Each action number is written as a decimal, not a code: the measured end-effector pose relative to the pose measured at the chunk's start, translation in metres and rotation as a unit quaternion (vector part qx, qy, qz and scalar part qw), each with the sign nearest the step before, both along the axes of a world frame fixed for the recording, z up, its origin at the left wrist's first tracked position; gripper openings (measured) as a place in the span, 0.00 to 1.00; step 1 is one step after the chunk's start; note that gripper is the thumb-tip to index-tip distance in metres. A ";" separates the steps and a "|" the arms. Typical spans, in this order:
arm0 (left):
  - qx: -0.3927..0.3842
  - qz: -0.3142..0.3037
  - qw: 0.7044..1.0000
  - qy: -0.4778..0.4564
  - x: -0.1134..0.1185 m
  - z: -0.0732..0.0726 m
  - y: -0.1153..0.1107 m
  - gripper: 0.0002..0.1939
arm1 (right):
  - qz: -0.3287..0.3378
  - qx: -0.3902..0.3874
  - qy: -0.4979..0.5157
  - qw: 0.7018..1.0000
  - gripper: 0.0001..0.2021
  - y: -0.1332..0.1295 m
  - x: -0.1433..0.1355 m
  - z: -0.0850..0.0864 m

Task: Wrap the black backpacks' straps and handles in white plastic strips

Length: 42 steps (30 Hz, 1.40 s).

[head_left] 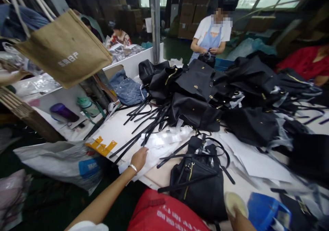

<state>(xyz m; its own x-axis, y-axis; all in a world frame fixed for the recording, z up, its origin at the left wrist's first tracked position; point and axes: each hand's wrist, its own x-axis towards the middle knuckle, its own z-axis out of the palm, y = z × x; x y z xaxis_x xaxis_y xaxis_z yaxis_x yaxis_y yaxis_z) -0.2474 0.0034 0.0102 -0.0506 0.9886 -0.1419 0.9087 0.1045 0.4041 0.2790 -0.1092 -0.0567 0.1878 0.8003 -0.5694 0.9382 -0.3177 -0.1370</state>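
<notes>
My left hand, with a bracelet at its wrist, is closed at the near edge of the table. Its fingertips meet the ends of black straps and a sheet of clear plastic film; what they pinch is unclear. A black backpack with gold zips lies in front of me, loose straps across it. At the bottom right my right hand, partly cut off, has its fingers on a round pale yellow object. A blue plastic container stands just right of it.
Black bags are heaped across the table, with white sheets beneath. Denim clothing lies left of the heap. A brown bag hangs at upper left beside a metal post. A co-worker stands opposite.
</notes>
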 end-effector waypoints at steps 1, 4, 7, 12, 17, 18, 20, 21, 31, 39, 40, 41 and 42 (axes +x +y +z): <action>0.000 -0.005 1.000 0.004 -0.003 0.000 0.008 0.15 | -0.012 0.006 -0.011 1.000 0.28 0.008 0.002 0.011; -0.003 -0.031 0.999 0.018 -0.005 -0.005 0.036 0.18 | -0.059 0.056 -0.056 0.995 0.25 0.037 -0.007 0.052; -0.018 -0.060 0.997 0.045 -0.006 -0.012 0.065 0.21 | -0.080 0.114 -0.005 0.990 0.20 0.065 -0.045 0.093; -0.048 -0.063 0.991 0.107 -0.038 -0.018 0.101 0.18 | -0.077 0.154 0.080 0.982 0.22 0.091 -0.138 0.129; -0.038 -0.029 0.987 0.156 -0.080 -0.008 0.123 0.18 | -0.042 0.151 0.175 0.972 0.23 0.092 -0.202 0.118; -0.031 -0.032 0.986 0.160 -0.082 -0.006 0.127 0.17 | -0.041 0.145 0.191 0.970 0.23 0.092 -0.210 0.114; -0.014 -0.058 0.986 0.157 -0.074 -0.003 0.135 0.17 | -0.044 0.131 0.221 0.965 0.22 0.093 -0.226 0.108; -0.005 -0.082 0.985 0.150 -0.065 -0.003 0.139 0.17 | -0.047 0.124 0.236 0.963 0.22 0.094 -0.233 0.107; -0.048 -0.271 0.958 0.081 -0.009 -0.029 0.161 0.20 | -0.044 0.072 0.363 0.928 0.14 0.118 -0.294 0.099; -0.100 -0.216 0.971 -0.016 -0.010 -0.027 0.134 0.37 | 0.007 0.043 0.393 0.919 0.12 0.130 -0.307 0.074; -0.118 -0.187 0.974 -0.037 -0.012 -0.028 0.134 0.38 | 0.005 0.039 0.400 0.916 0.12 0.132 -0.308 0.072; -0.137 -0.163 0.976 -0.056 -0.014 -0.029 0.135 0.37 | 0.002 0.037 0.407 0.913 0.11 0.133 -0.308 0.071; -0.153 -0.147 0.975 -0.069 -0.017 -0.031 0.136 0.35 | 0.000 0.036 0.414 0.910 0.11 0.134 -0.308 0.071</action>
